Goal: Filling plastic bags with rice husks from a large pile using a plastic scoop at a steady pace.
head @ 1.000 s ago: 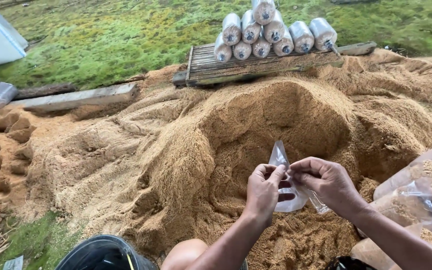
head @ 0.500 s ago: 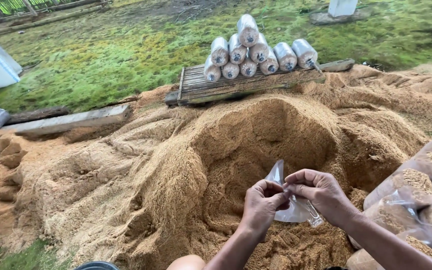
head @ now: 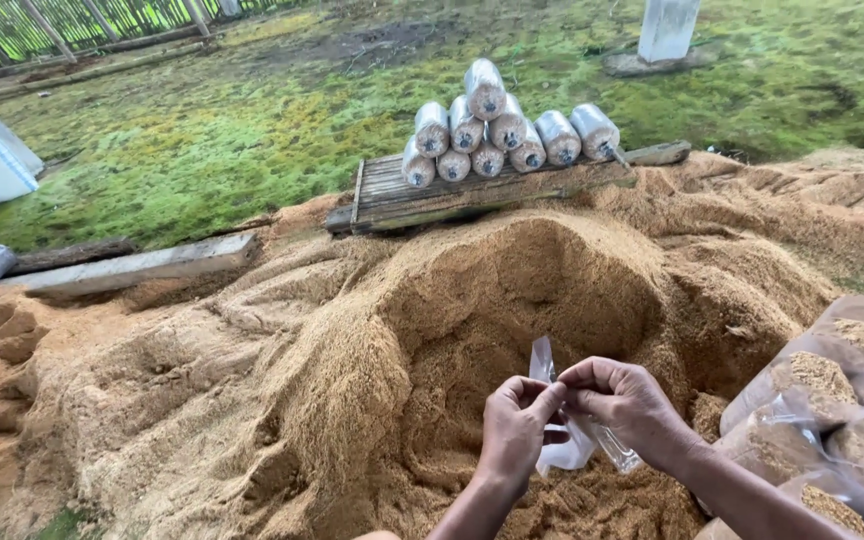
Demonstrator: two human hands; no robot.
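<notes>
One clear plastic bag (head: 562,440) is pinched between the left hand (head: 514,432) and right hand (head: 624,402) over the near sawdust heap (head: 352,350) — nine filled bags (head: 504,130) are stacked on one far wooden pallet (head: 452,195); several filled bags (head: 832,420) at right.

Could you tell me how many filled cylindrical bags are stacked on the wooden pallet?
9 filled cylindrical plastic bags lie on the wooden slatted pallet: five along the bottom row, three in the middle, one on top. Others may be hidden behind.
</notes>
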